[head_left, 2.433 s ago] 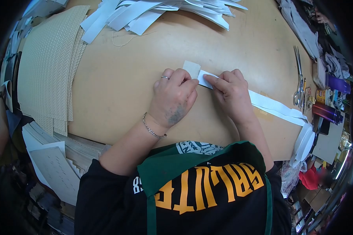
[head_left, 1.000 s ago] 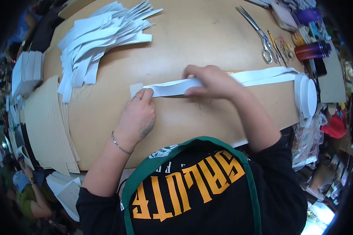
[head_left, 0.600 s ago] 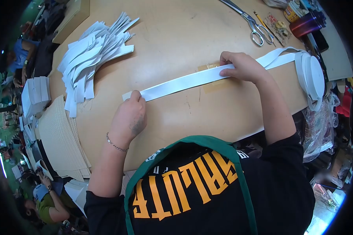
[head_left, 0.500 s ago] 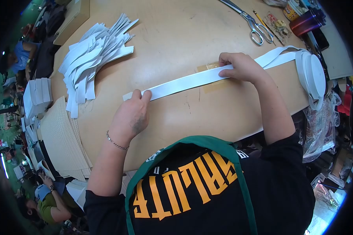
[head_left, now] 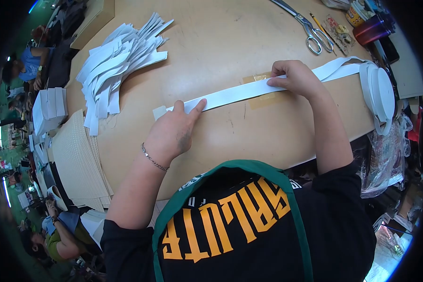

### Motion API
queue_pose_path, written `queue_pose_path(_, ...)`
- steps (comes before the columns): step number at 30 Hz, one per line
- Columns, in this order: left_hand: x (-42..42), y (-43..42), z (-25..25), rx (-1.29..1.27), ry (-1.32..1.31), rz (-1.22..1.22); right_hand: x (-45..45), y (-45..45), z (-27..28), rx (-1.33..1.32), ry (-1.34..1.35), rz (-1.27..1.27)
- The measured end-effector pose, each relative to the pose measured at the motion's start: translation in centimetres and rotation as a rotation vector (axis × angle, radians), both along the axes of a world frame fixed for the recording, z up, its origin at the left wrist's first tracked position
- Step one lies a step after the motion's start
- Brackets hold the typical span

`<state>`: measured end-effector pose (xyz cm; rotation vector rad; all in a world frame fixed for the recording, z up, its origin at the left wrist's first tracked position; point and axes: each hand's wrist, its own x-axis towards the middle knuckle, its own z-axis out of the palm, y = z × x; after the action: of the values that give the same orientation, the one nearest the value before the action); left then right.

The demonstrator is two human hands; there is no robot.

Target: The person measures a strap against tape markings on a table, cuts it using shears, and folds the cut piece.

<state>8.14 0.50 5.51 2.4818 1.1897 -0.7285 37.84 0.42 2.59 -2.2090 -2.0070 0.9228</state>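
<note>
A long white band (head_left: 237, 93) lies stretched at a slant across the table (head_left: 207, 150), its far right end running back to a white roll (head_left: 384, 90). Near the band's left end, my left hand (head_left: 170, 135) rests with fingers spread and their tips pressing the band flat. My right hand (head_left: 298, 81) pinches the band farther along between thumb and fingers. Clear brownish tape (head_left: 263, 100) is stuck to the table under the band, beside my right hand. A small pale piece (head_left: 159, 112) shows just beyond my left fingers.
Cut white strips (head_left: 120, 61) lie in a loose pile at the upper left. Large scissors (head_left: 313, 35), a pencil (head_left: 317, 23) and a dark tumbler (head_left: 372, 29) are at the upper right. Textured beige sheets (head_left: 77, 155) are stacked at the left edge. Other people sit beyond.
My left hand has shifted right along the band, and its fingers have spread from a closer grip to lie on it. My right hand keeps its pinch. The whole view has shifted slightly.
</note>
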Motion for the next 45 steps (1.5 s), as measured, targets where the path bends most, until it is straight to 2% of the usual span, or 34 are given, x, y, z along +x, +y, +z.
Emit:
queue_pose_path(1,0.0,0.0,0.0,-0.003,-0.002,-0.001,-0.5,-0.1,0.4,0.006,-0.102,0.014)
queue_pose_path(4,-0.1,0.0,0.0,-0.008,-0.006,0.002,-2.7,-3.3,-0.7,0.619,-0.33,0.163)
queue_pose_path(6,0.0,0.0,0.0,-0.016,-0.011,0.005,-6.0,-5.9,-2.6,0.566,-0.277,0.225)
queue_pose_path(8,0.0,0.0,0.0,0.0,-0.025,-0.005,-8.9,-8.1,-4.1,0.637,-0.114,0.263)
queue_pose_path(11,-0.2,0.1,-0.3,0.0,-0.03,-0.006,-10.9,-8.9,-4.5,0.682,-0.095,0.206)
queue_pose_path(17,0.0,0.1,0.1,-0.007,-0.01,-0.011,-11.4,-8.0,-4.4,0.608,-0.12,0.218)
queue_pose_path(20,-0.1,0.1,0.0,0.006,-0.008,-0.027,-11.2,-7.3,-4.4,0.654,-0.097,0.185)
queue_pose_path(23,-0.2,0.2,-0.2,0.022,-0.014,-0.044,-10.0,-6.1,-4.3,0.604,-0.14,0.244)
queue_pose_path(29,-0.5,0.3,-0.2,0.021,-0.062,-0.042,-8.8,-5.3,-3.9,0.589,-0.06,0.316)
queue_pose_path(35,-0.6,0.3,-0.3,0.027,-0.079,-0.037,-9.4,-5.9,-4.2,0.801,-0.139,0.254)
queue_pose_path(45,-0.2,0.6,0.2,-0.02,-0.049,-0.009,-10.2,-6.8,-5.2,0.794,-0.187,0.221)
